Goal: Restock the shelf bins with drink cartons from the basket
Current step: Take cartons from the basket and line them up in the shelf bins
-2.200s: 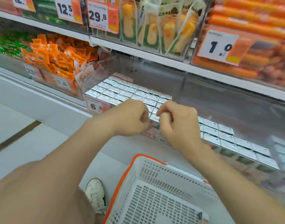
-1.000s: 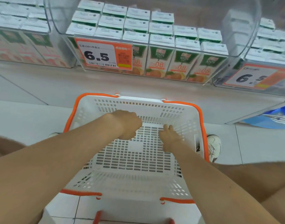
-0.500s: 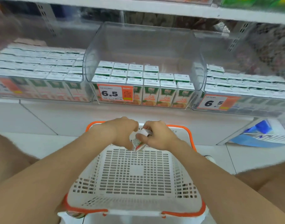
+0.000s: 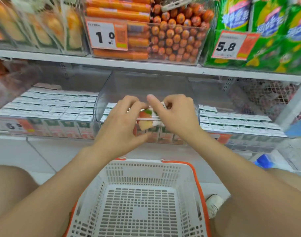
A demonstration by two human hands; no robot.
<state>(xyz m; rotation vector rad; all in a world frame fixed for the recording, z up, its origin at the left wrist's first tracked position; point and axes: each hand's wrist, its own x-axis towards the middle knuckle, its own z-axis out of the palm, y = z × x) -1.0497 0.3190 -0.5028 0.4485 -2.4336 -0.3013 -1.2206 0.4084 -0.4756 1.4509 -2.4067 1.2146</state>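
a clear shelf bin [image 4: 146,82] holds rows of juice cartons [image 4: 165,134]; a white basket [image 4: 195,170] sits below. the left hand [image 4: 119,124] and right hand [image 4: 178,115] together pinch one small drink carton [image 4: 146,121] before the bin.

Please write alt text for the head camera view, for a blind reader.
The left hand and right hand hold a drink carton before a clear shelf bin of cartons. A white basket with orange rim sits below.

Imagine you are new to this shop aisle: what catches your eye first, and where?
The left hand and right hand meet mid-frame, together gripping one drink carton before the clear middle bin. Below them sits a white basket with orange rim, no cartons visible inside. Above, orange sausages crowd the upper shelf.
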